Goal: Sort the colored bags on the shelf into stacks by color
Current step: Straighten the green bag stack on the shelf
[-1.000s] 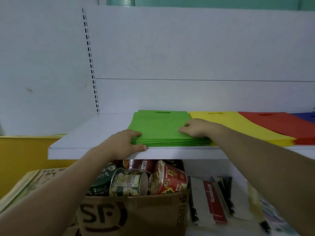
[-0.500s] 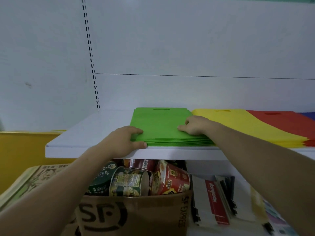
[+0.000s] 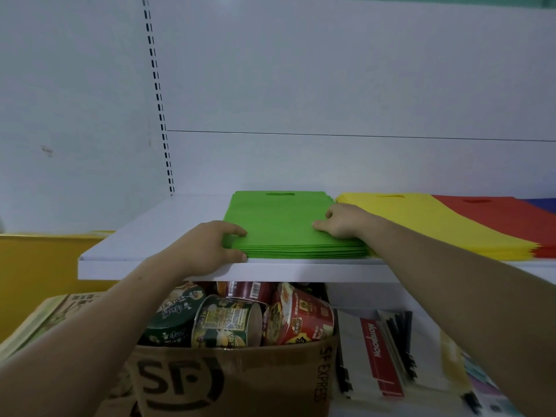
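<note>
Both arms reached up to the shelf (image 3: 144,236). My left grip (image 3: 207,248) pinched the front-left corner of the green stack (image 3: 279,227); my right grip (image 3: 340,221) lay on its right edge, hold unclear.

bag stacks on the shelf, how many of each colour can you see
green stack: 1
yellow stack: 1
red stack: 1
blue stack: 1, only a corner in view
total: 4
</note>
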